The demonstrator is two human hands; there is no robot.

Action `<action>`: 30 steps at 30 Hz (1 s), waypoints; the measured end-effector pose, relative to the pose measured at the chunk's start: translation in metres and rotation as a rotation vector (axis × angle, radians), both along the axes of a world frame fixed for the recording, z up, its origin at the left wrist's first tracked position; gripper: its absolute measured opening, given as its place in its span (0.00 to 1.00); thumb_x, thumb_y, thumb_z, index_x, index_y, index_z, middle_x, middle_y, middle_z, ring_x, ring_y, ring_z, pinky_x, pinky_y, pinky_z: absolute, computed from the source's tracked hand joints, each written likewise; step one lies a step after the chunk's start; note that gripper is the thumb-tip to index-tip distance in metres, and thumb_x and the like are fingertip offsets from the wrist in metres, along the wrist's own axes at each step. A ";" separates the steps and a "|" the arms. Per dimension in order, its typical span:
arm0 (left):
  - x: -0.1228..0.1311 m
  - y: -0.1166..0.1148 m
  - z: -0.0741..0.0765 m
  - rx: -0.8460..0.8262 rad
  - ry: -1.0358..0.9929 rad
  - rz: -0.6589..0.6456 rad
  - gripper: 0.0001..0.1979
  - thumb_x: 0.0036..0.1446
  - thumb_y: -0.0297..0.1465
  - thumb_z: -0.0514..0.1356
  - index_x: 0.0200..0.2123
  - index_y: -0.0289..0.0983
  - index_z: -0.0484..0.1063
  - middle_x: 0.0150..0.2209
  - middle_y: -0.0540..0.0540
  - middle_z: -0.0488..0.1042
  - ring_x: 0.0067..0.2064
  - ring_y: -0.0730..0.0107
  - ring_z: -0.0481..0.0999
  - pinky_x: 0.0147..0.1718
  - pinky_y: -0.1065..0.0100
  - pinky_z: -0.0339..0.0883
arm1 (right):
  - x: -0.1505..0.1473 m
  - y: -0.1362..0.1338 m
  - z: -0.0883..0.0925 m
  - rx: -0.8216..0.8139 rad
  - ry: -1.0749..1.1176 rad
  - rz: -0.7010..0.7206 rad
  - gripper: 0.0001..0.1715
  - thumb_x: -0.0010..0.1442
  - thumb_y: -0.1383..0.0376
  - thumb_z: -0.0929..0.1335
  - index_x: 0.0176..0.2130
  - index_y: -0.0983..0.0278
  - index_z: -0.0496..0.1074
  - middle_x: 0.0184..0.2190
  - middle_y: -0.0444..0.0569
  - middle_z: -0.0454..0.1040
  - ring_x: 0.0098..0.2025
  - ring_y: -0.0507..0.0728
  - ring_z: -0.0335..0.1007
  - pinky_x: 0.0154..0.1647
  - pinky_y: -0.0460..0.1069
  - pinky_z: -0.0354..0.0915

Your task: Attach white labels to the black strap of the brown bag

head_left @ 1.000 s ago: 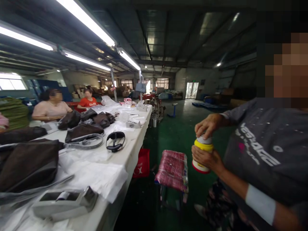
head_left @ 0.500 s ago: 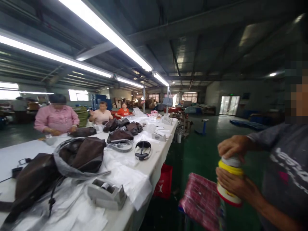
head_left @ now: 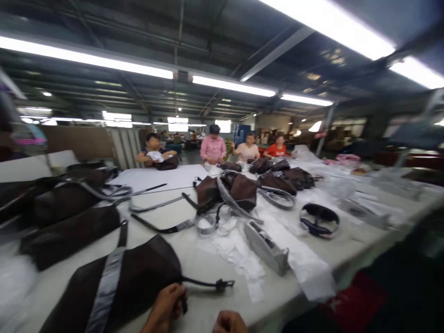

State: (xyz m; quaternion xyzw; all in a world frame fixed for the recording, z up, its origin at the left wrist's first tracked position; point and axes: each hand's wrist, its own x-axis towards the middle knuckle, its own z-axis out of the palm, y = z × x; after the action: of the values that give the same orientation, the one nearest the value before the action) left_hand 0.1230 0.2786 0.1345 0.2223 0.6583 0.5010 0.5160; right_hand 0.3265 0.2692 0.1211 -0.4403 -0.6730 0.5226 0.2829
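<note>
A dark brown bag point(head_left: 145, 263) lies on the table in front of me, with a plastic-wrapped strap point(head_left: 107, 282) across it. My left hand point(head_left: 166, 303) is at the bag's near right corner, its fingers closed on a short dark strap point(head_left: 184, 305) whose end hangs below them. Just beyond that hand, a thin strap with a buckle point(head_left: 222, 285) sticks out to the right from the bag. At the bottom edge, my right hand point(head_left: 229, 322) shows curled fingers, partly cut off by the frame. Whatever it may hold is hidden.
More brown bags point(head_left: 72, 226) are heaped at left, with loose straps point(head_left: 173, 226) beside them. A grey tape dispenser point(head_left: 265, 247), white sheets point(head_left: 239, 259) and a black headset point(head_left: 319, 219) lie to the right. Several co-workers point(head_left: 213, 145) sit or stand across the table.
My view has swung left. The nearby person twisting at a yellow and white canister has left the picture. Both my hands and the nearest bag have come into sight.
</note>
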 end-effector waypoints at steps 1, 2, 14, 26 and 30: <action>0.001 -0.005 0.000 0.026 -0.059 0.014 0.22 0.31 0.40 0.69 0.16 0.36 0.58 0.12 0.56 0.58 0.14 0.80 0.56 0.14 0.77 0.45 | -0.009 0.001 -0.004 -0.048 0.009 0.016 0.14 0.51 0.62 0.66 0.19 0.65 0.64 0.16 0.42 0.63 0.23 0.51 0.60 0.21 0.44 0.53; 0.002 -0.010 0.001 0.053 -0.116 0.005 0.21 0.32 0.38 0.69 0.16 0.36 0.58 0.11 0.57 0.57 0.13 0.81 0.56 0.14 0.77 0.45 | -0.015 0.000 -0.008 -0.095 0.037 -0.034 0.13 0.48 0.63 0.65 0.17 0.65 0.62 0.15 0.41 0.60 0.21 0.50 0.57 0.21 0.44 0.51; 0.004 -0.035 -0.046 0.073 -0.511 0.078 0.12 0.43 0.28 0.66 0.24 0.35 0.63 0.19 0.52 0.66 0.19 0.79 0.65 0.19 0.74 0.56 | -0.021 -0.028 -0.033 -0.305 0.063 -0.104 0.12 0.46 0.60 0.69 0.21 0.66 0.65 0.16 0.41 0.64 0.20 0.49 0.54 0.22 0.45 0.50; 0.003 -0.043 -0.037 0.151 -0.525 -0.028 0.15 0.41 0.34 0.68 0.25 0.34 0.64 0.21 0.53 0.65 0.21 0.78 0.66 0.19 0.75 0.57 | -0.027 -0.026 -0.043 -0.220 0.159 -0.154 0.13 0.42 0.61 0.72 0.21 0.66 0.66 0.28 0.47 0.69 0.30 0.52 0.62 0.31 0.46 0.57; 0.004 -0.042 -0.041 0.179 -0.419 -0.026 0.18 0.41 0.37 0.68 0.23 0.35 0.62 0.20 0.53 0.64 0.20 0.80 0.63 0.18 0.76 0.52 | -0.033 -0.025 -0.039 -0.312 0.194 -0.129 0.15 0.42 0.61 0.73 0.20 0.65 0.64 0.24 0.45 0.67 0.28 0.51 0.60 0.29 0.45 0.56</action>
State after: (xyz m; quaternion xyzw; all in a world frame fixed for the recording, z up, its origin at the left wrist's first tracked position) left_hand 0.1269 0.2365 0.0937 0.1672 0.4867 0.5859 0.6260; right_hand 0.2935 0.2442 0.0821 -0.4689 -0.5237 0.6413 0.3077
